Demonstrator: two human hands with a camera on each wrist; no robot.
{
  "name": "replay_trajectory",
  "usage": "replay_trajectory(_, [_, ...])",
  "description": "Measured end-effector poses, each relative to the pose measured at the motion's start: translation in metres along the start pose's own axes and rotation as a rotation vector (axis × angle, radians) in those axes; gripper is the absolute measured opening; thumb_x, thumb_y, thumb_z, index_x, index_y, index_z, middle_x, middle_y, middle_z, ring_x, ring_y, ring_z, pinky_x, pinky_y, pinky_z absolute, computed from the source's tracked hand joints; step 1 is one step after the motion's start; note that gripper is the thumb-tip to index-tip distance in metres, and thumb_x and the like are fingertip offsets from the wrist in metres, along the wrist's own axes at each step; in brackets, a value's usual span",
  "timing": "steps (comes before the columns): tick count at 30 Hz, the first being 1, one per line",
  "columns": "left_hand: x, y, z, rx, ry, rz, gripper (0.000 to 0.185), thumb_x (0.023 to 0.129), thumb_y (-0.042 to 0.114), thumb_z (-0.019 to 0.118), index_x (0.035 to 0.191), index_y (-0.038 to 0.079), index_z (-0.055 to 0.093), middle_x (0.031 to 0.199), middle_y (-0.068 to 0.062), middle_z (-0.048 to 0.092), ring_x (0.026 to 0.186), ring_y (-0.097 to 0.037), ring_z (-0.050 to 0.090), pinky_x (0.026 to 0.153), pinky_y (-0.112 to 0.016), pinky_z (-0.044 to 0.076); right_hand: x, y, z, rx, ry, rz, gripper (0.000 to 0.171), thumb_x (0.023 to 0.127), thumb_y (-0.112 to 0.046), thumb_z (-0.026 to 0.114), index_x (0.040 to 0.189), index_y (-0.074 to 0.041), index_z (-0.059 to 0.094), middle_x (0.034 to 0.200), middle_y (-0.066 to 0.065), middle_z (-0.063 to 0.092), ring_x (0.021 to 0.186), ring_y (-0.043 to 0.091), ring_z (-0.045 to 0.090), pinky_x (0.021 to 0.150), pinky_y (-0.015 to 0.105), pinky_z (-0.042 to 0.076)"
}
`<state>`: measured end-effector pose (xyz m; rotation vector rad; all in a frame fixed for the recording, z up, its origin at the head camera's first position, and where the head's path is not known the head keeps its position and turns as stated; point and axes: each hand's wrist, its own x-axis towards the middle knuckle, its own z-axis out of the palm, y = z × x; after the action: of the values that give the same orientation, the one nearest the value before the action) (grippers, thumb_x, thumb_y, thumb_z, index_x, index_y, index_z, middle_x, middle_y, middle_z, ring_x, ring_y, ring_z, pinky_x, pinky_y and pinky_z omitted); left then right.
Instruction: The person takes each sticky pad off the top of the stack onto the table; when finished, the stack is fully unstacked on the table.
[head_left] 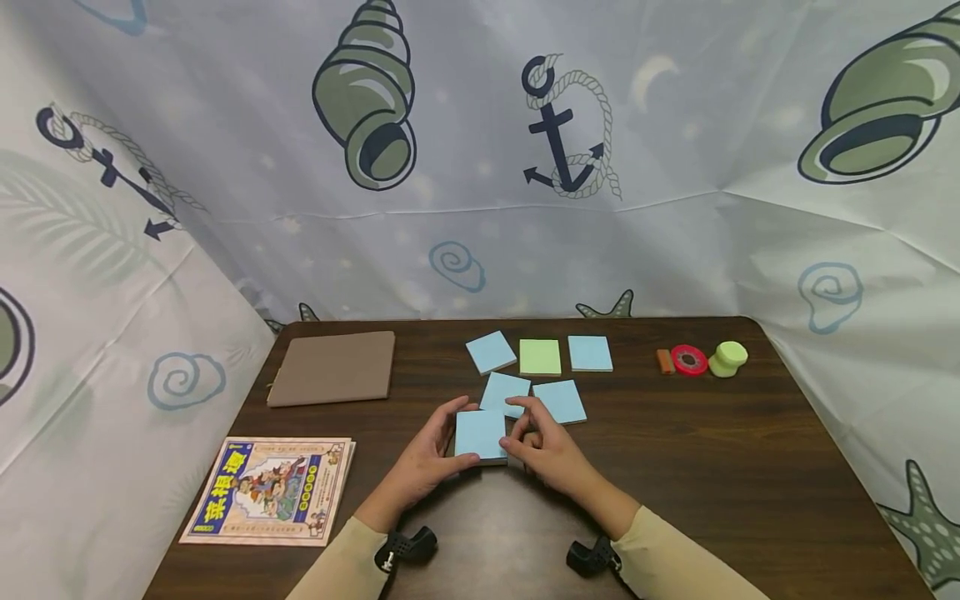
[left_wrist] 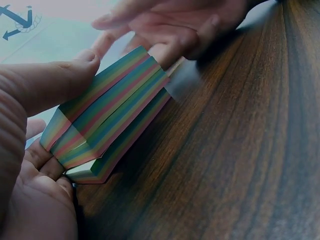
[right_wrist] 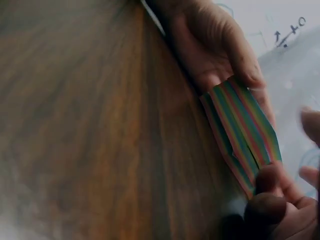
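In front of me, both hands are at a stack of several sticky note pads (head_left: 481, 435) with a light blue top. Its pads sit slightly offset, and their edges show rainbow stripes (left_wrist: 112, 107) in the left wrist view. My left hand (head_left: 427, 450) grips the stack's left side, thumb along the front edge and fingers behind. My right hand (head_left: 551, 446) is at the right side, with its thumb tip at the edge and the index finger stretched out above it. Just behind lie two blue pads (head_left: 504, 392) (head_left: 561, 402), the left one partly covered by the stack.
Farther back are a green pad (head_left: 540, 357) and blue pads (head_left: 491, 352) (head_left: 591, 353). At left lie a brown laptop-like slab (head_left: 333, 368) and an illustrated booklet (head_left: 270, 492). To the right stand a brown block (head_left: 665, 362), red ring (head_left: 688, 360) and green spool-shaped piece (head_left: 727, 358).
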<state>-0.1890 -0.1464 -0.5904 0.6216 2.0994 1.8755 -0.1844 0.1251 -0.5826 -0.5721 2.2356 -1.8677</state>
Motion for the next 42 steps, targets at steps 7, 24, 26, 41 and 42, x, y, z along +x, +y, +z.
replay_trajectory(7, [0.0009, -0.0013, 0.0000, -0.015, -0.005, 0.018, 0.094, 0.095, 0.005, 0.085, 0.170, 0.005, 0.028, 0.171, -0.021, 0.041, 0.170, -0.031, 0.018, 0.126, -0.009, 0.023, 0.0031, 0.0011, -0.0013, -0.182, -0.096, -0.005, 0.069, 0.105, -0.030, 0.076, 0.166, -0.018, 0.045, 0.103, 0.003, 0.066, 0.061, 0.005, 0.052, 0.057, 0.024, 0.050])
replay_trajectory(24, [0.0011, -0.0016, 0.0010, -0.043, -0.005, 0.004, 0.095, 0.094, 0.004, 0.085, 0.169, 0.004, 0.028, 0.171, -0.022, 0.041, 0.168, -0.034, 0.023, 0.124, -0.010, 0.028, 0.0027, 0.0036, -0.0030, -0.128, -0.135, 0.021, 0.077, 0.100, -0.027, 0.083, 0.164, -0.019, 0.043, 0.108, 0.013, 0.065, 0.059, 0.011, 0.058, 0.046, 0.030, 0.052])
replay_trajectory(26, [0.0016, -0.0015, 0.0010, -0.042, -0.004, 0.007, 0.095, 0.094, 0.004, 0.085, 0.169, 0.004, 0.028, 0.171, -0.022, 0.041, 0.167, -0.035, 0.025, 0.124, -0.010, 0.029, 0.0032, 0.0040, -0.0032, -0.118, -0.134, 0.012, 0.077, 0.099, -0.026, 0.083, 0.164, -0.017, 0.043, 0.108, 0.015, 0.064, 0.060, 0.012, 0.058, 0.046, 0.029, 0.051])
replay_trajectory(41, [0.0021, 0.0010, 0.0007, -0.029, 0.011, -0.049, 0.096, 0.093, 0.009, 0.087, 0.170, 0.009, 0.029, 0.174, -0.017, 0.039, 0.168, -0.031, 0.025, 0.123, -0.009, 0.027, 0.0031, 0.0036, -0.0031, -0.037, -0.117, -0.065, 0.073, 0.100, -0.013, 0.081, 0.161, -0.012, 0.041, 0.113, 0.019, 0.057, 0.065, 0.014, 0.059, 0.050, 0.026, 0.052])
replay_trajectory(42, [0.0020, 0.0010, 0.0007, -0.028, 0.011, -0.053, 0.096, 0.093, 0.009, 0.087, 0.170, 0.009, 0.029, 0.174, -0.017, 0.039, 0.168, -0.030, 0.025, 0.123, -0.009, 0.027, 0.0028, 0.0037, -0.0032, -0.029, -0.117, -0.074, 0.072, 0.101, -0.011, 0.080, 0.160, -0.011, 0.040, 0.113, 0.020, 0.056, 0.066, 0.014, 0.060, 0.052, 0.025, 0.052])
